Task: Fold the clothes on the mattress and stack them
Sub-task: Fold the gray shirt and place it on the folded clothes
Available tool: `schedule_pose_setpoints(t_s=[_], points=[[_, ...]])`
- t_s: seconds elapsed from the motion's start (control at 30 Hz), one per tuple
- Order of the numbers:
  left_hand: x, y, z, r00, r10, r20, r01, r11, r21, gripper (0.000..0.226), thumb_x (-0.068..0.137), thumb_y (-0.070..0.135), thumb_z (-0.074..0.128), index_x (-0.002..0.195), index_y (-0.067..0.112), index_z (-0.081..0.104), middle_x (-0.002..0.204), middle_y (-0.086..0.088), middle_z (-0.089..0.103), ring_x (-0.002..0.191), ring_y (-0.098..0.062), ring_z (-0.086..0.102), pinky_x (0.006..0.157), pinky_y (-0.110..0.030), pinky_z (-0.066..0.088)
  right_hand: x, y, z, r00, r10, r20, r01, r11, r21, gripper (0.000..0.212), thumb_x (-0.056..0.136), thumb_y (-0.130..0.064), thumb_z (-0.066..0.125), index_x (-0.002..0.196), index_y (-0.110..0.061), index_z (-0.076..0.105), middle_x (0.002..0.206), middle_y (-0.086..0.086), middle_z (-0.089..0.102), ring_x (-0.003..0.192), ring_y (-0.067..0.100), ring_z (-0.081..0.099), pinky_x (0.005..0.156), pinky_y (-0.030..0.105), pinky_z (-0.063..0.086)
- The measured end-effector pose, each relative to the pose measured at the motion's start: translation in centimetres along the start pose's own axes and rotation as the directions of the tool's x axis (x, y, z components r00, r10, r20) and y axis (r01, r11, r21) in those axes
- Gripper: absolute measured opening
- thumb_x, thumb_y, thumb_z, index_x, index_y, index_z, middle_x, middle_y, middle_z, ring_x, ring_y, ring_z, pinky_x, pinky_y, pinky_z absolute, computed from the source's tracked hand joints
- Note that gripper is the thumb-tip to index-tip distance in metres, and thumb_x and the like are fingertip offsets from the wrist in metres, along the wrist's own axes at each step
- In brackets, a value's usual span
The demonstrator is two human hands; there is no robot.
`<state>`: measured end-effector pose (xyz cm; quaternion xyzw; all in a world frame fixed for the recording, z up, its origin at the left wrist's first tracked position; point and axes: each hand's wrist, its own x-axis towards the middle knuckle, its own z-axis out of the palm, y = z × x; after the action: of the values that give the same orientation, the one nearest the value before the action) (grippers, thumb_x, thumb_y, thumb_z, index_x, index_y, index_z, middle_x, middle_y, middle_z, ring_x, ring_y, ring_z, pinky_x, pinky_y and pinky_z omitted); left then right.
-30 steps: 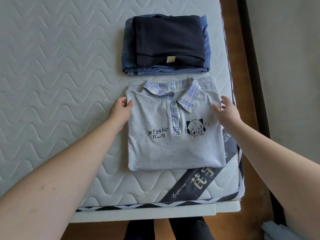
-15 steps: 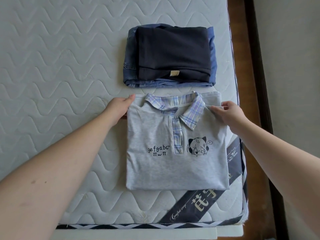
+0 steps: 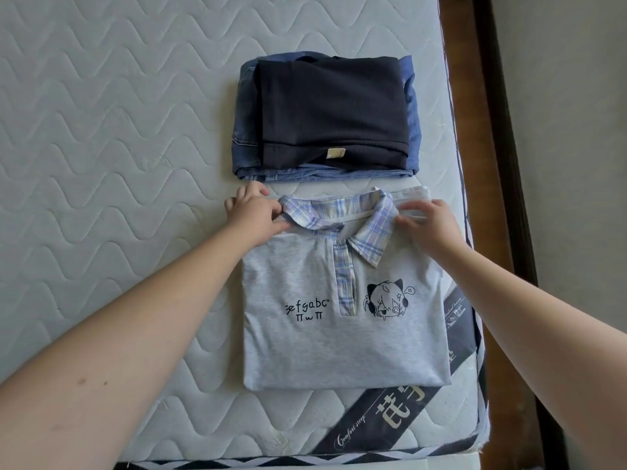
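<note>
Shirt point(image 3: 342, 320) folded; my left hand point(image 3: 252, 215) and right hand point(image 3: 429, 225) pinch its collar corners. Next: lift flat onto stack point(image 3: 325, 120).

In front of me the quilted white mattress point(image 3: 112, 137) carries a folded grey polo shirt point(image 3: 339, 340) near its right edge and, just beyond it, folded blue jeans point(image 3: 246, 130) with a dark navy garment point(image 3: 332, 106) stacked on top

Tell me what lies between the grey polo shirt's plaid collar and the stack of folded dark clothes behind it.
In the head view, only a narrow bare strip of white quilted mattress separates the plaid collar from the folded stack.
</note>
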<state>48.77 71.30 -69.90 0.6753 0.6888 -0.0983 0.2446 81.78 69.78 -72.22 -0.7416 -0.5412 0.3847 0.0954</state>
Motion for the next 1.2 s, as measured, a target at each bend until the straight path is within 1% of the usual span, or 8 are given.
schedule_pose_setpoints(t_s=[0.2, 0.33, 0.5, 0.6, 0.77, 0.97, 1.1, 1.2], points=[[0.0, 0.1, 0.1, 0.97, -0.012, -0.244, -0.044, 0.974, -0.221, 0.021, 0.081, 0.029, 0.077, 0.097, 0.016, 0.074, 0.117, -0.004, 0.053, 0.114, -0.027, 0.044, 0.094, -0.031, 0.028, 0.8, -1.0, 0.3, 0.998, 0.037, 0.045, -0.034, 0.997, -0.066, 0.029, 0.079, -0.05, 0.075, 0.098, -0.029, 0.072, 0.108, 0.002, 0.05, 0.088, 0.022, 0.059, 0.083, 0.033, 0.05], [0.0, 0.1, 0.4, 0.986, -0.049, -0.158, -0.016, 0.924, -0.381, 0.017, 0.089, 0.023, 0.069, 0.102, 0.013, 0.069, 0.089, 0.0, 0.06, 0.087, -0.022, 0.056, 0.068, -0.024, 0.031, 0.4, -1.7, 0.4, 0.995, 0.094, -0.019, -0.095, 0.994, -0.058, 0.02, 0.079, -0.053, 0.074, 0.087, -0.036, 0.066, 0.11, 0.001, 0.052, 0.1, 0.026, 0.058, 0.09, 0.041, 0.049], [0.4, 0.3, 1.1, 0.991, -0.074, -0.113, 0.032, 0.941, -0.336, 0.016, 0.089, 0.023, 0.067, 0.099, 0.013, 0.062, 0.081, 0.0, 0.058, 0.078, -0.024, 0.054, 0.067, -0.031, 0.04, -0.5, -2.1, 0.6, 0.978, 0.086, -0.192, -0.12, 0.977, -0.175, 0.045, 0.078, -0.055, 0.071, 0.116, -0.033, 0.06, 0.13, 0.004, 0.044, 0.123, 0.028, 0.039, 0.103, 0.041, 0.025], [1.0, 0.2, 1.5, 0.992, -0.105, -0.077, 0.073, 0.939, -0.337, 0.014, 0.086, 0.021, 0.067, 0.095, 0.014, 0.06, 0.078, 0.001, 0.057, 0.078, -0.025, 0.055, 0.068, -0.031, 0.042, -1.4, -3.0, 1.0, 0.951, -0.115, -0.287, 0.047, 0.971, -0.232, 0.046, 0.087, -0.049, 0.064, 0.127, -0.026, 0.056, 0.139, 0.005, 0.043, 0.128, 0.028, 0.037, 0.103, 0.041, 0.024], [1.7, -0.7, 1.3, 0.995, -0.102, 0.023, 0.101, 0.879, -0.466, 0.033, 0.084, 0.021, 0.071, 0.112, 0.019, 0.055, 0.079, 0.007, 0.057, 0.077, -0.017, 0.054, 0.063, -0.026, 0.036, -3.0, -6.3, 2.9, 0.839, -0.538, 0.079, 0.535, 0.789, -0.303, 0.046, 0.089, -0.041, 0.063, 0.131, -0.024, 0.059, 0.133, 0.001, 0.056, 0.125, 0.026, 0.046, 0.104, 0.044, 0.029], [2.2, -1.7, 1.1, 0.998, -0.054, 0.019, 0.056, 0.819, -0.571, 0.021, 0.088, 0.017, 0.068, 0.108, 0.02, 0.063, 0.088, -0.001, 0.065, 0.079, -0.018, 0.059, 0.081, -0.035, 0.049, -5.1, -7.4, 7.1, 0.676, -0.712, 0.189, 0.719, 0.581, -0.383, 0.035, 0.095, -0.027, 0.06, 0.128, -0.015, 0.064, 0.131, 0.003, 0.063, 0.122, 0.027, 0.057, 0.104, 0.045, 0.041], [2.2, -1.5, 1.3, 0.996, -0.074, 0.047, 0.088, 0.851, -0.517, 0.018, 0.087, 0.012, 0.065, 0.103, 0.021, 0.064, 0.089, 0.0, 0.065, 0.078, -0.017, 0.057, 0.075, -0.026, 0.046, -6.7, -5.1, 8.9, 0.753, -0.516, 0.409, 0.657, 0.555, -0.51, 0.067, 0.101, -0.054, 0.02, 0.155, -0.015, 0.022, 0.162, 0.001, 0.02, 0.151, 0.02, 0.012, 0.122, 0.039, -0.005], [2.1, -1.0, 1.2, 0.996, -0.067, 0.062, 0.088, 0.873, -0.479, 0.023, 0.093, 0.014, 0.051, 0.111, 0.026, 0.059, 0.086, 0.006, 0.061, 0.067, -0.011, 0.052, 0.059, -0.025, 0.039, -7.4, -4.0, 8.4, 0.723, -0.537, 0.434, 0.69, 0.533, -0.49, 0.072, 0.098, -0.059, 0.008, 0.155, -0.018, 0.023, 0.162, -0.001, 0.02, 0.151, 0.018, 0.007, 0.121, 0.04, -0.009]])
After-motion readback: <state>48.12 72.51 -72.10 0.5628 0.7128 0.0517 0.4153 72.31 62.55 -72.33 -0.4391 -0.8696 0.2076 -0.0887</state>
